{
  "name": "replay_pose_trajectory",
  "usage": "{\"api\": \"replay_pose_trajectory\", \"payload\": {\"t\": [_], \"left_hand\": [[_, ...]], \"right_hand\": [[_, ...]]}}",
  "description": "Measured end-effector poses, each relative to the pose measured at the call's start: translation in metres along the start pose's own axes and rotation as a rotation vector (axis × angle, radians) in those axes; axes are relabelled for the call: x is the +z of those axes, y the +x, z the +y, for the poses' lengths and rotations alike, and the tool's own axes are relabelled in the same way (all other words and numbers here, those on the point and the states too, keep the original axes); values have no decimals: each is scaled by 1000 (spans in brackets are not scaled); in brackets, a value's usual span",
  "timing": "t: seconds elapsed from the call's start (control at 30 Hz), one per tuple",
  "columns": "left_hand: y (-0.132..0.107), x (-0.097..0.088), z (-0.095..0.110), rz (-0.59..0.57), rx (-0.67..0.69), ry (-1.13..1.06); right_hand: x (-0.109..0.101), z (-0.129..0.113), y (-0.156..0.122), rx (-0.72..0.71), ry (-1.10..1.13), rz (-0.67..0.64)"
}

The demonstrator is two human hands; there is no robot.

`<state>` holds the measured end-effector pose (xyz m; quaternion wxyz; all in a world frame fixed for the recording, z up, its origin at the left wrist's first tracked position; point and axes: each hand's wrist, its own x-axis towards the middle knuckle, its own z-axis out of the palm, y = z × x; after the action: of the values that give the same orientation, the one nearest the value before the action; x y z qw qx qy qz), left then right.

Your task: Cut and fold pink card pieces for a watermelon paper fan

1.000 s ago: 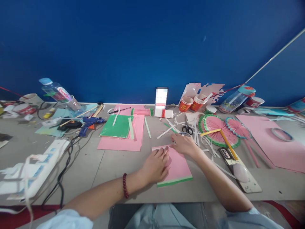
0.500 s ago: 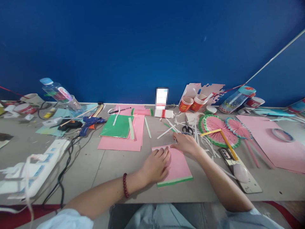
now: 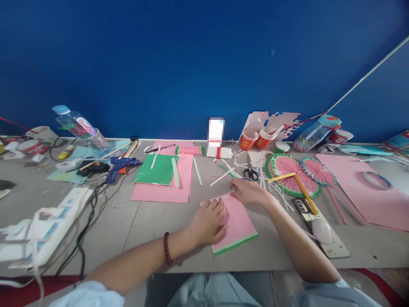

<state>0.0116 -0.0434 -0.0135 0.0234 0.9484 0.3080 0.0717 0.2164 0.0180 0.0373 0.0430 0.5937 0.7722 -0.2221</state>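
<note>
Pink sheet with green strip along its near edge lies on grey table, centre near side, slightly askew. Left hand palm down over its left part, fingers loosely bent, thumb apart, not closed round anything visible; dark red bead bracelet on wrist. Right hand at sheet's far right corner, fingers curled; can't tell if they grip anything, tips partly hidden. Scissors just beyond right hand, loose paper strips around. Right side: larger watermelon fan, smaller fan beside it, phone nearer. Two red paper cups far right of centre. Left side: green packet on pink paper, blue glue gun left of that, white power strip near left
</note>
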Motion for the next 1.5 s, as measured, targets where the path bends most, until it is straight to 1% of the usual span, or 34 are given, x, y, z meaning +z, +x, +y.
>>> {"api": "replay_pose_trajectory", "payload": {"t": [0.17, 0.37, 0.63, 0.73, 0.87, 1.0, 1.2, 1.33, 1.5], "left_hand": [[0, 5, -1, 56, 16, -54], [-1, 8, -2, 69, 40, -39], [-2, 15, -1, 73, 24, -49], [-3, 15, -1, 90, 22, -32], [-3, 13, 0, 77, 21, 7], [-3, 13, 0, 82, 15, 18], [-2, 8, 1, 76, 31, 46], [-3, 6, 1, 70, 41, 72], [-3, 9, 0, 75, 39, 70]], "right_hand": [[4, -4, 1, -14, -17, 51], [1, -5, 1, 1, 6, 116], [-2, -4, 0, 29, 70, 97], [-4, -3, 1, 29, 79, 57], [-6, -2, 1, 24, 88, 14], [-5, 1, 2, 6, 83, 16], [-5, 3, 1, -84, 72, 49], [-6, 0, -1, -76, 50, 60], [-7, -4, -2, -62, 28, 53]]}}
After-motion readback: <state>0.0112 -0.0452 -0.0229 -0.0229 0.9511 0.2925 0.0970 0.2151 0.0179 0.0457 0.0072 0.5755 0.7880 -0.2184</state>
